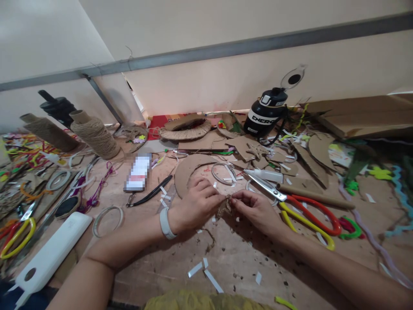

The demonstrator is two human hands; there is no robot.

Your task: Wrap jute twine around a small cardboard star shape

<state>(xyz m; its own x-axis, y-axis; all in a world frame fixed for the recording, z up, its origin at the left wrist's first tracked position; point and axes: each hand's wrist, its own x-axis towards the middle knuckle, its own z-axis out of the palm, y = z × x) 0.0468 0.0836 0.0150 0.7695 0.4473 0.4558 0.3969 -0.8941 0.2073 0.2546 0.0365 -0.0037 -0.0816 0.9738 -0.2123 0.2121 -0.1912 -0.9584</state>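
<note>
My left hand (196, 204) and my right hand (254, 206) meet at the middle of the table, fingertips pinched together on a small piece wrapped in brown jute twine (225, 207). A loose end of twine (209, 241) trails from it onto the tabletop. My left wrist wears a white band (166, 223). Just behind my left hand lies a curved cardboard piece (189, 170). Red-and-yellow-handled scissors (300, 209) lie right beside my right hand.
A phone (138, 172), two twine spools (95, 135), a black bottle (266, 114), a glue bottle (266, 175), white tape rings (108, 219), cardboard cutouts (319, 148), pipe cleaners (371, 237) and a white device (48, 256) crowd the table. White paper scraps (203, 269) lie near the front edge.
</note>
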